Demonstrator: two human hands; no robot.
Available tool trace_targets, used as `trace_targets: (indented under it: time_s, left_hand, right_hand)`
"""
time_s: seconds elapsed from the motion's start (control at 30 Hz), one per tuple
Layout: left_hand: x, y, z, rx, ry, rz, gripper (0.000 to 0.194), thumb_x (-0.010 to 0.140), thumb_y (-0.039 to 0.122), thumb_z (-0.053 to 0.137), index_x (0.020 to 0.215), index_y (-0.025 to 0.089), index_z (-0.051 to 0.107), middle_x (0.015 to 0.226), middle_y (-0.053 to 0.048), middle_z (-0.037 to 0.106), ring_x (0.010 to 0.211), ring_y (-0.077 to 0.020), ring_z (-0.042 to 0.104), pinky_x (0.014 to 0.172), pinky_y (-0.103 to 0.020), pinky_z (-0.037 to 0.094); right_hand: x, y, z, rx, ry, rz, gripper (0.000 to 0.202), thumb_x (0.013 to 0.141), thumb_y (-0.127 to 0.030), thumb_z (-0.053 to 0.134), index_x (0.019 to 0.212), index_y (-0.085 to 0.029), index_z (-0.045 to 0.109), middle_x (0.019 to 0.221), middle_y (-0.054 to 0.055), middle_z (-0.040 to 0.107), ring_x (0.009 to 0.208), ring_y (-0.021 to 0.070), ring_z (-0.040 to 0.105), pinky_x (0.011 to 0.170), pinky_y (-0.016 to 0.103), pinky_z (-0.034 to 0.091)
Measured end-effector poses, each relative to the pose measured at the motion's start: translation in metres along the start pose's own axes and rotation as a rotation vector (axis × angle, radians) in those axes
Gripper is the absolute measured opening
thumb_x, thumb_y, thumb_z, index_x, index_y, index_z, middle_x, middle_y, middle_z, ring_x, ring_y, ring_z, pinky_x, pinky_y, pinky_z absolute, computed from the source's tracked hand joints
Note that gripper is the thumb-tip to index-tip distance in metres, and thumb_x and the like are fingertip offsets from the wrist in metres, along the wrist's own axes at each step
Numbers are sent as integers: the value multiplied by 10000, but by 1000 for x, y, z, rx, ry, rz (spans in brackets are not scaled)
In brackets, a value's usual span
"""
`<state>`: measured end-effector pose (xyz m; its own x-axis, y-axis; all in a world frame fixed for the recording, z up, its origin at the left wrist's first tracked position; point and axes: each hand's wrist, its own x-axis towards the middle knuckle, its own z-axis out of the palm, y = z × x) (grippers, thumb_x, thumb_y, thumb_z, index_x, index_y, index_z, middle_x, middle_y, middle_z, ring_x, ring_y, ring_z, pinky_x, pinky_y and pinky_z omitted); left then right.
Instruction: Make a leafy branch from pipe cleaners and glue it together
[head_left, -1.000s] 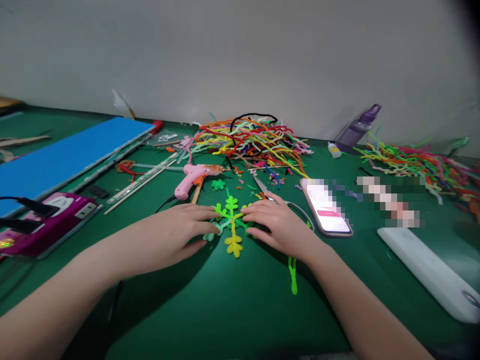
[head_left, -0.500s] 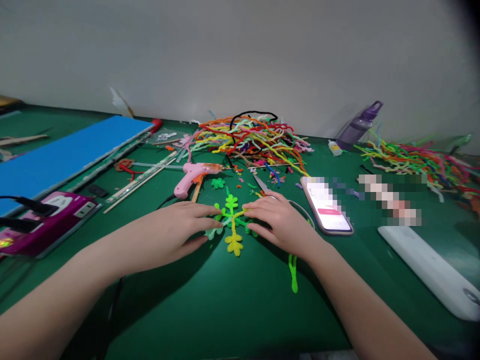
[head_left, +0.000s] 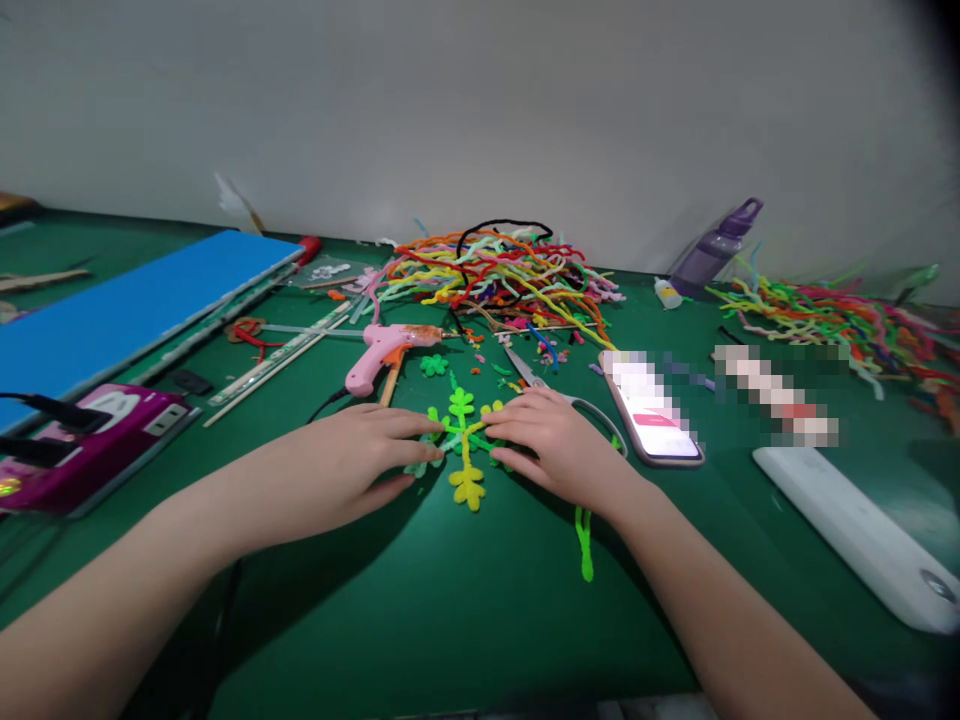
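Observation:
Leaf-shaped pipe-cleaner pieces in green, pale green and yellow lie in a star-like arrangement on the table, a yellow pipe-cleaner leaf (head_left: 468, 488) pointing toward me. My left hand (head_left: 375, 450) is palm-down at its left side, fingers stretched out with the tips on the green and pale green leaves. From the right, my right hand (head_left: 547, 435) reaches in with extended fingers, its tips on the right-hand yellow and green leaves and partly hiding them. Scissors (head_left: 595, 415) lie just beyond my right hand. A bright green pipe-cleaner strip (head_left: 585, 555) shows below my right wrist.
A pink glue gun (head_left: 379, 358) and a small green flower shape (head_left: 433, 366) lie beyond my left hand. A pile of pipe cleaners (head_left: 502, 265) is at the back. To the right are a phone (head_left: 652, 415) and a purple bottle (head_left: 709, 260); at left, a purple power strip (head_left: 112, 445).
Both hands stay at the leaf pieces with almost no movement. The view has shifted slightly, and more of the scissors' handle shows beside my right hand.

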<state>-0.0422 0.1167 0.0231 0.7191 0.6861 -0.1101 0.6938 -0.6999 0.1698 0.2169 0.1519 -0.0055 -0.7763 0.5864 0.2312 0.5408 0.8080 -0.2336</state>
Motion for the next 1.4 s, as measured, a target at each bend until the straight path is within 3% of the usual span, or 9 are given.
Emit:
trace_targets:
  time_s: [0.33,1.2,1.4]
  left_hand:
    - [1,-2,3,-15,74,2,323,911,251,457,1170,358,617,1264,23,613,1151,-214,567,984,-358,442]
    - [2,-3,4,-6,43,9,336,905,247,454,1194,350,590,1277,22,601,1179,-211,541,1027,-389,409]
    - [-1,-9,0,-9,118,-9,316,907,276,447,1175,330,606,1303,12,580,1196,-224,523,1029,-379,411]
  right_hand:
    - [-1,0,2,26,7,17,217,895,-293,567,1064,-211,676,1118,12,689,1045,181,567,982,379,381]
    - [0,0,3,22,7,9,199,893,-277,568,1035,-206,687,1125,15,686,1047,188,568,991,392,380]
    - [-1,0,2,28,4,10,202,891,-275,570,1039,-204,687,1129,21,685,1051,192,566,984,391,388]
